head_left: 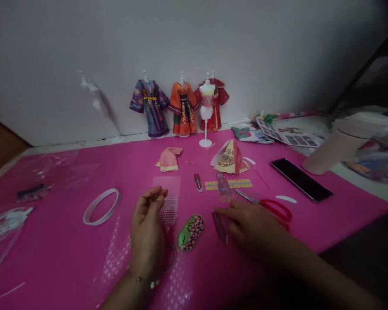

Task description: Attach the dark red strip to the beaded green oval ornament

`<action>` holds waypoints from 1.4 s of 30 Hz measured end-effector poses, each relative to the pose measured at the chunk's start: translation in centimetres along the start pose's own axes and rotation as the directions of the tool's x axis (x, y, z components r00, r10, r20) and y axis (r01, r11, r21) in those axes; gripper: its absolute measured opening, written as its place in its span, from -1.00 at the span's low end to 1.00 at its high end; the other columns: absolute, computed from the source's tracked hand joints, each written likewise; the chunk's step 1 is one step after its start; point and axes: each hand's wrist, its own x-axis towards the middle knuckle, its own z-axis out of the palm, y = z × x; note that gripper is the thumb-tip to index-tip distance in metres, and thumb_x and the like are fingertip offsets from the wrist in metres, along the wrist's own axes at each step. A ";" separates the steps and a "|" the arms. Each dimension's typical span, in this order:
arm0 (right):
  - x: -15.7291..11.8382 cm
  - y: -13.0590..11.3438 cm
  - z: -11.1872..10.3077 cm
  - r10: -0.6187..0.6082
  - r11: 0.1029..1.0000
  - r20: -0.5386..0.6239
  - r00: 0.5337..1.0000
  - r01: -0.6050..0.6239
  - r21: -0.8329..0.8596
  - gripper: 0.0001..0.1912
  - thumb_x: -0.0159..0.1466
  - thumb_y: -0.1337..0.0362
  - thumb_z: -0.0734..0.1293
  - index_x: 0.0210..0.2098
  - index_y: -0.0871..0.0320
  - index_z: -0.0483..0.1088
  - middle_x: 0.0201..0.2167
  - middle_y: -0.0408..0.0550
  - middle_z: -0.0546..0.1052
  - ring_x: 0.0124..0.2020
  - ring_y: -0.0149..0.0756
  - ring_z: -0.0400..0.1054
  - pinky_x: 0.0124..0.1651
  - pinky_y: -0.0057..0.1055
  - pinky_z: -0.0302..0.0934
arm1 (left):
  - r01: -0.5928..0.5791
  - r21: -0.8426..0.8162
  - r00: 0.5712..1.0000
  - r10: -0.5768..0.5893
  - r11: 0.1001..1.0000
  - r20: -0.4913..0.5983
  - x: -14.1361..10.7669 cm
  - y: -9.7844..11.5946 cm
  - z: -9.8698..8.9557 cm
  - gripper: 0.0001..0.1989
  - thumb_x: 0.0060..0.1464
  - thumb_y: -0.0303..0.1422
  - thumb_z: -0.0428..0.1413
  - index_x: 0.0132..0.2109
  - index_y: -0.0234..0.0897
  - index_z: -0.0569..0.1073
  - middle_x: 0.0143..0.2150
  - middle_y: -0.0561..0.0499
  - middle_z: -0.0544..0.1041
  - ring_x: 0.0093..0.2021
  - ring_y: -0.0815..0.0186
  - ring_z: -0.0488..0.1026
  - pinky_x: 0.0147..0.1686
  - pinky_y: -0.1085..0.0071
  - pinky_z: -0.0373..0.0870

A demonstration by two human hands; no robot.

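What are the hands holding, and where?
The right hand pinches a small patterned paper piece by its right edge. The left hand seems to hold nothing.

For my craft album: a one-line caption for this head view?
Two hands, left and right, work paper pieces on a pink mat before dressed mini mannequins.

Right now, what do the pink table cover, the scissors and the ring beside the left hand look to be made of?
Pink table cover: glossy plastic or vinyl, going by its sheen. Scissors: metal blades, red handles, probably plastic. Ring: a pale translucent band, perhaps a tape roll; unsure.
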 end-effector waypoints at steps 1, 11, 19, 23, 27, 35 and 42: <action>0.3 -0.7 -0.1 -0.038 0.999 0.002 0.999 0.038 0.038 -0.58 0.30 0.39 0.19 0.02 0.04 0.55 -0.32 -0.02 0.55 -0.35 -0.21 0.41 -0.35 -0.34 0.09 | 0.004 -0.020 1.000 -0.004 1.000 -0.014 0.1 -0.1 0.0 -0.81 -0.06 -0.32 0.25 -0.22 -0.17 0.53 -0.19 0.06 0.58 -0.06 0.26 0.50 0.04 0.27 0.31; 3.4 -3.9 2.6 -0.233 0.957 0.011 0.973 0.227 0.183 -0.77 0.28 0.44 0.29 -0.30 0.10 0.59 -0.37 -0.12 0.53 -0.37 -0.35 0.38 -0.32 -0.42 0.10 | 0.017 -0.107 1.000 -0.017 0.994 -0.001 0.1 -0.2 0.2 -0.75 -0.20 -0.41 0.27 -0.25 -0.20 0.53 -0.24 0.07 0.56 -0.13 0.30 0.49 -0.04 0.37 0.36; 3.8 -4.0 3.0 -0.185 0.968 0.003 0.983 0.182 0.174 -0.83 0.26 0.46 0.33 -0.36 0.14 0.56 -0.38 -0.14 0.50 -0.40 -0.39 0.33 -0.34 -0.44 0.08 | 0.016 -0.106 0.999 -0.012 0.994 0.043 -0.4 -0.2 0.2 -0.80 -0.12 -0.45 0.25 -0.26 -0.19 0.52 -0.22 0.07 0.55 -0.11 0.29 0.49 -0.02 0.35 0.37; 3.9 -4.0 2.9 -0.187 0.967 -0.004 0.982 0.185 0.176 -0.86 0.27 0.43 0.34 -0.36 0.13 0.53 -0.38 -0.14 0.51 -0.38 -0.38 0.36 -0.33 -0.45 0.12 | 0.011 -0.110 0.999 -0.006 0.994 0.044 -0.4 -0.2 0.1 -0.80 -0.12 -0.46 0.25 -0.26 -0.19 0.52 -0.22 0.07 0.54 -0.11 0.30 0.49 -0.02 0.35 0.37; 3.3 -3.1 2.1 -0.178 0.964 -0.052 0.983 0.185 0.190 -0.85 0.33 0.39 0.31 -0.29 0.10 0.53 -0.35 -0.16 0.53 -0.34 -0.38 0.42 -0.27 -0.45 0.21 | -0.001 -0.115 1.000 0.005 0.993 0.029 -0.1 -0.4 0.0 -0.79 -0.11 -0.47 0.24 -0.25 -0.19 0.51 -0.22 0.08 0.54 -0.13 0.32 0.48 -0.02 0.36 0.36; -2.2 4.5 -1.0 0.042 0.998 -0.263 0.964 -0.031 0.045 -0.69 0.43 0.21 0.16 -0.11 0.13 0.53 -0.19 0.08 0.58 -0.21 -0.12 0.50 -0.16 -0.17 0.34 | 0.008 -0.096 0.999 -0.005 0.995 0.037 -0.3 0.0 0.1 -0.80 -0.12 -0.45 0.23 -0.25 -0.21 0.51 -0.26 0.06 0.53 -0.16 0.30 0.47 -0.06 0.35 0.36; -6.0 9.9 -0.7 0.147 0.976 -0.258 0.955 -0.183 -0.121 -0.58 0.41 0.01 0.18 -0.03 0.12 0.54 -0.07 0.13 0.56 -0.10 -0.02 0.48 -0.05 -0.06 0.36 | -0.008 -0.040 0.999 0.009 0.999 0.031 -0.2 0.1 0.3 -0.75 -0.15 -0.42 0.24 -0.23 -0.22 0.49 -0.25 0.05 0.52 -0.16 0.29 0.45 -0.08 0.35 0.34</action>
